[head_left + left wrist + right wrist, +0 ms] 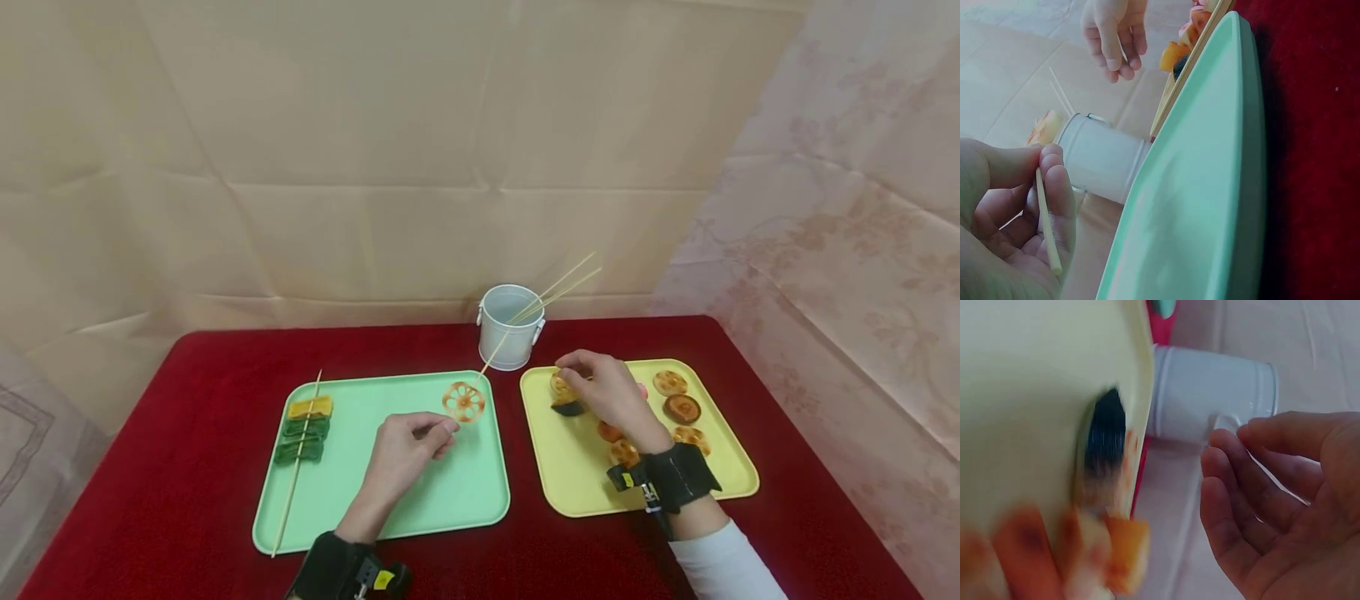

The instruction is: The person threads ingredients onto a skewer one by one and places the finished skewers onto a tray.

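Observation:
My left hand (403,454) pinches a thin wooden skewer (1047,225) between thumb and fingertips, over the green tray (420,508). A browned lotus root slice (463,403) is threaded on that skewer, whose tip points toward the bucket. My right hand (611,396) hovers above the far left part of the yellow tray (573,496). Its fingers are loosely bent, thumb near the index fingertip, with nothing between them. Below it lie a dark-skinned piece (1107,434) and an orange-yellow chunk (1127,553), among other food pieces partly hidden by the arm in the head view.
A white bucket (502,346) holding several skewers (558,292) stands behind the trays. On the green tray's left lies a skewer with folded green pieces (302,440) and a yellow piece (309,407). A mushroom slice (682,408) sits on the yellow tray. Red cloth (187,467) covers the table.

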Action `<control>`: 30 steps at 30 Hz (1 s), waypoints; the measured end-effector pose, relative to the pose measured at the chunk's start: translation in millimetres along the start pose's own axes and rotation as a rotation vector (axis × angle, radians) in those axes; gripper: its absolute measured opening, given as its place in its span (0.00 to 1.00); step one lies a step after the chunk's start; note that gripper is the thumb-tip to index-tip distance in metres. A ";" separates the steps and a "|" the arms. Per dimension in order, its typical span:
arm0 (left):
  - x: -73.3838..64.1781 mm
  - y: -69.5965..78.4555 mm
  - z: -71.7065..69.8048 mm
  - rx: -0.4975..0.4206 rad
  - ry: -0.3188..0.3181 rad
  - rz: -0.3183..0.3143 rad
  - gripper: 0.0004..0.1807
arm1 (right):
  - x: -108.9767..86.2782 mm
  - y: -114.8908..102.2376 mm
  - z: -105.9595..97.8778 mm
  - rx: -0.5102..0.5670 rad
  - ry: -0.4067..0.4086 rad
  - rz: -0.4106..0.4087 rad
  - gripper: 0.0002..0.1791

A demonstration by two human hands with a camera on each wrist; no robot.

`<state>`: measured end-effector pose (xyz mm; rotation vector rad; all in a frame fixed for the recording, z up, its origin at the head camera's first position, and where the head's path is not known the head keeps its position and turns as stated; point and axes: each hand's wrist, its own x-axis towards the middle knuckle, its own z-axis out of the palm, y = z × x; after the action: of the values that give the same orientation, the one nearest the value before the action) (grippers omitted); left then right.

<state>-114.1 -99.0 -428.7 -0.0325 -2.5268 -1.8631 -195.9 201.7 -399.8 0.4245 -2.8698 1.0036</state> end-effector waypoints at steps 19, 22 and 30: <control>-0.6 -0.1 -3.7 0.004 0.022 -0.011 0.07 | -7.5 12.1 3.8 -0.458 -0.210 -0.313 0.19; 0.7 -1.8 -3.5 0.007 0.018 -0.008 0.07 | -10.3 14.1 5.6 -0.475 -0.177 -0.364 0.20; 2.4 -4.6 -3.3 0.016 0.009 0.003 0.07 | -12.6 17.7 7.3 -0.489 -0.148 -0.405 0.21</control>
<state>-116.6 -103.5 -432.1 -0.0285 -2.5345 -1.8372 -188.6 213.4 -418.1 1.0015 -2.8344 0.2045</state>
